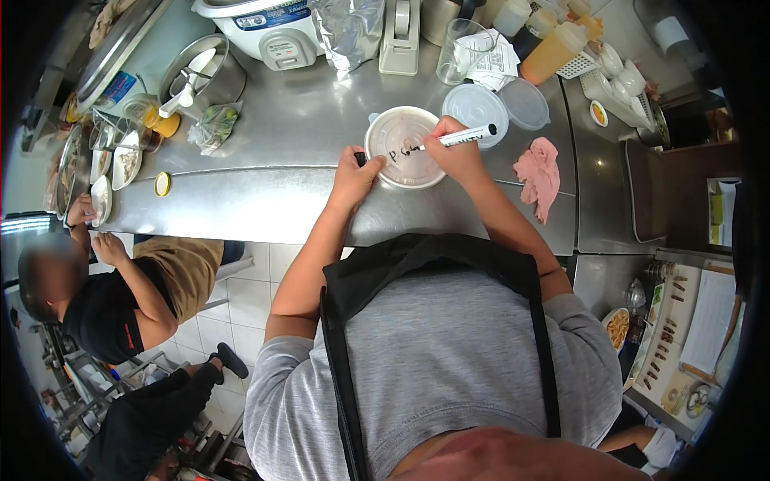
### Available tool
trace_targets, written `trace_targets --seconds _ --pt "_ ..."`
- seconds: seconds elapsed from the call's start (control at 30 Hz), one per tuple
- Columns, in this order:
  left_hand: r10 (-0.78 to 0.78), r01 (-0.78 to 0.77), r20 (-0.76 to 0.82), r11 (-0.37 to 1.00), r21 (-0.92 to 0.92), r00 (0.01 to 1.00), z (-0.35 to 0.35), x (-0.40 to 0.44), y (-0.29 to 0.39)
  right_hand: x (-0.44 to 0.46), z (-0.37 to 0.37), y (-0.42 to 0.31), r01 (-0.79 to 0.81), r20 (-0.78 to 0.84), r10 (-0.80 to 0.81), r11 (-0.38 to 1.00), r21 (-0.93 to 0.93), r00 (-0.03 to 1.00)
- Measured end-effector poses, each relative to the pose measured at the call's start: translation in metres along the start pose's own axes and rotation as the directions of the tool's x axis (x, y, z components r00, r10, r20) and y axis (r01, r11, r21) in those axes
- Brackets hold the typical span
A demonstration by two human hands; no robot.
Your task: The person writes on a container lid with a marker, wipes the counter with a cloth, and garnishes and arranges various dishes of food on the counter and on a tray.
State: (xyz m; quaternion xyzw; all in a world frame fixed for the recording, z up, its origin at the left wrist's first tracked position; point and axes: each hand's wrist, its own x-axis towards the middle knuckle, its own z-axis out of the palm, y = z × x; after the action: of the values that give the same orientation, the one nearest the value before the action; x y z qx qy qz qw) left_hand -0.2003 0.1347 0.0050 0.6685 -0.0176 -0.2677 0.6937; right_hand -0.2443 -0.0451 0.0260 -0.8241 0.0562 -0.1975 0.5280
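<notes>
A round, white-rimmed plastic tub [409, 178] with a translucent lid [405, 132] sits on the steel counter in front of me. Black handwriting shows on the lid. My right hand [455, 156] grips a white marker [469, 137], its writing end at the lid and its black end pointing right. At the tub's left side, my left hand [353, 178] is closed around a small black marker cap [360, 159], the thumb against the tub. Two more translucent round lids or containers, a nearer one [475, 116] and a farther one [527, 104], lie to the right.
A pink cloth [537, 178] lies right of my arm. Along the back stand a rice cooker [273, 36], a tape dispenser [399, 40], a clear jug [453, 68] and sauce bottles [553, 52]. Leftward are a steel pot [228, 80], a plastic bag [215, 128] and a seated co-worker [112, 297].
</notes>
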Motion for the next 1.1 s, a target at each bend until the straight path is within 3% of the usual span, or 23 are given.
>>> trace_targets --seconds 0.33,0.87,0.97,1.07,1.1 --pt "0.015 -0.015 -0.003 1.0 -0.008 1.0 0.0 0.001 -0.003 0.002 -0.008 0.001 -0.036 0.057 0.037 0.999 -0.012 0.998" --pt "-0.019 0.019 -0.018 0.999 -0.051 1.0 0.002 -0.003 0.003 0.005 -0.012 0.007 -0.009 -0.028 0.008 1.0 -0.019 1.0" --pt "0.034 -0.035 -0.064 0.999 -0.012 0.997 0.002 0.0 -0.003 0.006 -0.013 0.006 0.006 -0.028 -0.007 0.999 -0.036 1.0" --pt "0.185 -0.178 -0.121 0.982 0.071 0.975 0.002 0.006 -0.017 0.004 -0.014 0.008 -0.003 -0.041 0.001 0.999 -0.048 0.999" --pt "0.148 -0.144 -0.113 0.989 0.042 0.983 0.002 0.004 -0.013 0.003 -0.013 0.009 0.01 -0.057 -0.013 0.998 -0.055 0.998"
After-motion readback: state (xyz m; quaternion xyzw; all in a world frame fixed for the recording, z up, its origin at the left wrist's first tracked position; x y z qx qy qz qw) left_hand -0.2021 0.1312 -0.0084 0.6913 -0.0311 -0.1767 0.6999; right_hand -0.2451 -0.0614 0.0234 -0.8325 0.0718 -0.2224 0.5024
